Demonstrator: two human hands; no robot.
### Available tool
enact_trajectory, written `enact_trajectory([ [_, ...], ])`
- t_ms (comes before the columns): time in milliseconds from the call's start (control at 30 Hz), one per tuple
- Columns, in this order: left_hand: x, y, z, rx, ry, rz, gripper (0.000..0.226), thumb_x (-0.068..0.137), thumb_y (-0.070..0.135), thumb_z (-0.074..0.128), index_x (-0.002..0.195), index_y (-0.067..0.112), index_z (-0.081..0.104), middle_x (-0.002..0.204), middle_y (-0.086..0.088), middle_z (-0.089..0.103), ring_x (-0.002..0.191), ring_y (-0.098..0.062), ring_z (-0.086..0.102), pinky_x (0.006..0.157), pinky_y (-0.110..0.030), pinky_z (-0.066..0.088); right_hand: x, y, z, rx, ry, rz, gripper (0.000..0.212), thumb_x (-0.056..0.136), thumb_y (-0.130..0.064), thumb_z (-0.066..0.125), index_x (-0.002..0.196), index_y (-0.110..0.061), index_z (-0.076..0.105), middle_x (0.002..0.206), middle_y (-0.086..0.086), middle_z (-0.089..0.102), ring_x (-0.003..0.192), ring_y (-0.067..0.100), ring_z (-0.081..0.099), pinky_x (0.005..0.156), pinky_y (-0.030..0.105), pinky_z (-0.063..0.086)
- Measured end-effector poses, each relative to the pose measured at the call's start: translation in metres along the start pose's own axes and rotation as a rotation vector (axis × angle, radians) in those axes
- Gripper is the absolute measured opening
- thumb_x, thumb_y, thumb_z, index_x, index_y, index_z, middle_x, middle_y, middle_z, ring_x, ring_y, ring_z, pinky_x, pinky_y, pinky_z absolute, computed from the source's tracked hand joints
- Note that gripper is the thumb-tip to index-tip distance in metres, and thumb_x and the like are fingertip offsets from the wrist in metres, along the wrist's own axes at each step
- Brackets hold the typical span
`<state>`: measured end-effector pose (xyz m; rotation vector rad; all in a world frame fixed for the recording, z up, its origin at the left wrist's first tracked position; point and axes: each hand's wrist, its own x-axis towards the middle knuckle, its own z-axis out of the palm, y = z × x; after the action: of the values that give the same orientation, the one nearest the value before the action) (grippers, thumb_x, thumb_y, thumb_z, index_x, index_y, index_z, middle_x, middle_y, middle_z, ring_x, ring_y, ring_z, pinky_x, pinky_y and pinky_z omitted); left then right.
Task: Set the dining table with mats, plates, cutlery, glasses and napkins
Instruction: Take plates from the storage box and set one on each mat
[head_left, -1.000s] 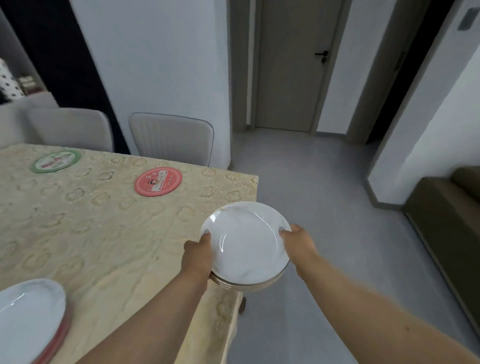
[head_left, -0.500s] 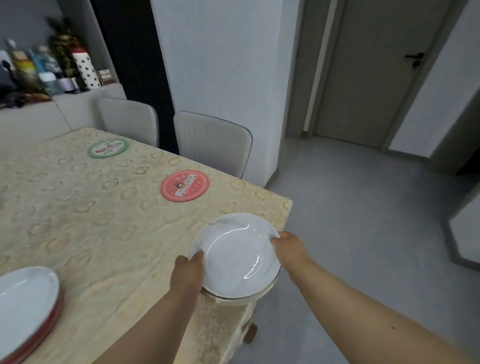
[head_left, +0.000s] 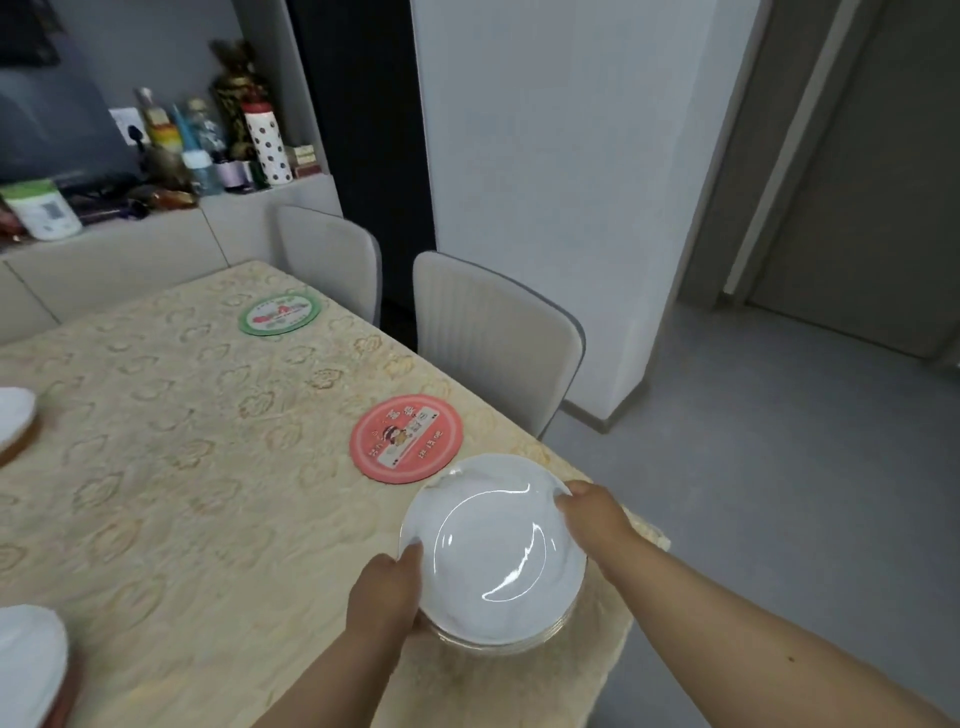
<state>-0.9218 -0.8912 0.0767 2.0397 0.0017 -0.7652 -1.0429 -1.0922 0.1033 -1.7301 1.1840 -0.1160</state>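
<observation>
While gripped by left hand and right hand, glossy white plate stack.

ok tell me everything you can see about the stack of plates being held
The stack of plates is round, white and glossy, ceramic by its look, with thin edges of more plates showing beneath the top one. It is roughly level over the table's near corner. The left hand grips its near-left rim, the right hand its far-right rim.

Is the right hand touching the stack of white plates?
Touching. In the head view the right hand grips the far right rim of the stack of white plates, its fingers curled over the edge.
</observation>
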Motion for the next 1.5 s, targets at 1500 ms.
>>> enact_trajectory([
  [1500,0.022,0.088,0.044,0.307,0.65,-0.092,0.04,0.095,0.029,0.042,0.063,0.007,0.05,0.062,-0.009,0.064,0.057,-0.027,0.064,0.062,-0.037,0.054,0.183,-0.133,0.01,-0.448,-0.204,-0.593,0.014,0.091,-0.023,0.055,0.079,-0.015,0.057,0.084,0.003,0.064,0.08,0.028,0.059,0.067,0.029,0.042],
])
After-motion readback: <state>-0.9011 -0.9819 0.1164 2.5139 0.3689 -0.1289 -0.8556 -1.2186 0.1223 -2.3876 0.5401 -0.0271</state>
